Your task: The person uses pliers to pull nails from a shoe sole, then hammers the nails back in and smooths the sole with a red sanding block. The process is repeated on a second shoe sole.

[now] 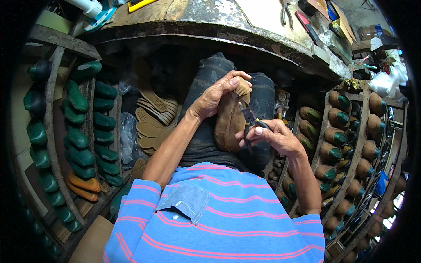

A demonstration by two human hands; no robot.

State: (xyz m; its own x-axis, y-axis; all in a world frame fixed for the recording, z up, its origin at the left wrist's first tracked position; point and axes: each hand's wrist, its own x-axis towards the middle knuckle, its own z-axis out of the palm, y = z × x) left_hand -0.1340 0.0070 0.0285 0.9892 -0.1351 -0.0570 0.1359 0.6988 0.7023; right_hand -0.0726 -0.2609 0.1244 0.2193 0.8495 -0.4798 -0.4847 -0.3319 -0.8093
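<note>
A brown leather shoe upper (227, 125), stretched over a form, rests on my lap between my thighs. My left hand (218, 95) is closed round its far end, where the leather edge is gathered in folds. In my right hand (280, 136) is a pair of pliers (248, 115) with black and yellow handles. My fingers are wrapped round those handles, and the jaws are at the leather edge near my left fingers. Whether the jaws pinch the leather, I cannot tell.
A worn workbench (206, 15) spans the far side, bearing other pliers (286, 15) and a red-handled knife (306, 25). Green shoe lasts (78, 95) fill the left rack. Brown uppers on lasts (337, 136) line the right rack. Tan insoles (149, 129) lie stacked left of my legs.
</note>
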